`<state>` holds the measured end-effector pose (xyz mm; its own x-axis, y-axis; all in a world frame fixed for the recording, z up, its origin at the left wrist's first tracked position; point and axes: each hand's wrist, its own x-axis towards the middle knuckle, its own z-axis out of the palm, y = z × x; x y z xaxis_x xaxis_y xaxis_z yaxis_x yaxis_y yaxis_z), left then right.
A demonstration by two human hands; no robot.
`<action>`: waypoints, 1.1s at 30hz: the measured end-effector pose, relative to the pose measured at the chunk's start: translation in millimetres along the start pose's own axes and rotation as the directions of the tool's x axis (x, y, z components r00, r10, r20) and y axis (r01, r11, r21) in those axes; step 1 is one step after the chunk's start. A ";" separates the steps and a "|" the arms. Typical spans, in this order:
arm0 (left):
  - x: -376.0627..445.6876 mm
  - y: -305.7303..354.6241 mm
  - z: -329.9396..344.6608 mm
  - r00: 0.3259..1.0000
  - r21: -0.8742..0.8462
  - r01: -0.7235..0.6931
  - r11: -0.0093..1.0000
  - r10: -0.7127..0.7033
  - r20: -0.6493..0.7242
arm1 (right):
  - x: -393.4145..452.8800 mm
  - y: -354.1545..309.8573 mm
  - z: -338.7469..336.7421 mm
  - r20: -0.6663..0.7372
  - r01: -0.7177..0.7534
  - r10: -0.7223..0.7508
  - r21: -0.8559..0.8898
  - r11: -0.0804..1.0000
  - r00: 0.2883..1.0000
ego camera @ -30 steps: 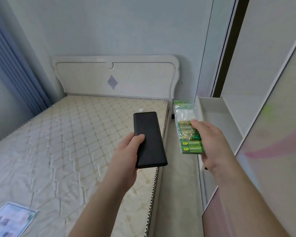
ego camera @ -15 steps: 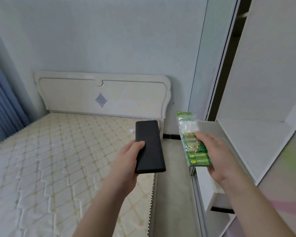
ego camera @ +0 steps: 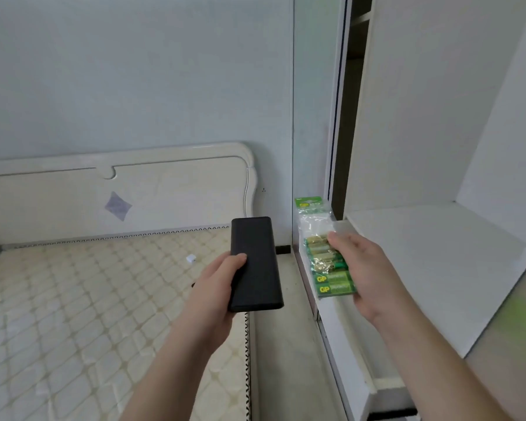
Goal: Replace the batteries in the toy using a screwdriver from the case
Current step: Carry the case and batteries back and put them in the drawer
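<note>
Far left at nine o'clock: bare quilted mattress point(ego camera: 88, 299), cream with a diamond pattern, reaching back to a white headboard point(ego camera: 134, 189) with a pale diamond emblem. Small white object point(ego camera: 190, 258) lying on the mattress near centre, too small to identify. Moving right, just below centre: left hand point(ego camera: 216, 287) raised over the mattress edge, wrapped round the near end of a flat black case point(ego camera: 254, 262), thumb pressed on its top face, other fingers hidden underneath. Case lid closed, long axis pointing toward twelve o'clock. Next, a strip of pale floor point(ego camera: 289, 344) between bed and wardrobe. At three o'clock of the case, well apart from it: right hand point(ego camera: 368, 275) pinching a clear packet of green and gold batteries point(ego camera: 328, 262), thumb on top, green header card toward twelve o'clock. Packet held over the front lip of a white wardrobe shelf point(ego camera: 438, 247). Far right: open wardrobe interior, white panels.
</note>
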<state>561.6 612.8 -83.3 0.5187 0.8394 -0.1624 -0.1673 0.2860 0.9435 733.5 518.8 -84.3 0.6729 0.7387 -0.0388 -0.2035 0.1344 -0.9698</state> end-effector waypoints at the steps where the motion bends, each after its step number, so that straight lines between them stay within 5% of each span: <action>1: 12.8 0.3 8.0 1.000 0.008 0.000 1.000 0.000 0.008 | 12.5 -0.1 -4.7 -0.014 0.003 -0.003 0.010 1.000 1.000; 17: 189.7 3.1 105.9 0.991 0.059 -0.047 0.997 0.039 0.125 | 176.1 -7.2 -47.7 -0.131 0.004 0.010 0.105 0.994 0.991; 24: 284.6 -10.7 146.0 0.961 0.075 -0.004 0.997 -0.017 0.275 | 226.5 3.7 -83.2 -0.313 0.082 -0.060 0.056 0.995 0.948; 33: 372.3 -16.3 211.7 0.728 0.216 0.049 0.975 -0.183 0.661 | 261.4 5.4 -112.7 -0.591 0.144 -0.103 0.023 0.989 0.800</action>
<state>934.9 822.7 -98.0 0.9623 0.2530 -0.0997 0.0431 0.2201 0.9745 988.4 638.2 -126.8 0.9796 0.1869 -0.0734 -0.1205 0.2548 -0.9595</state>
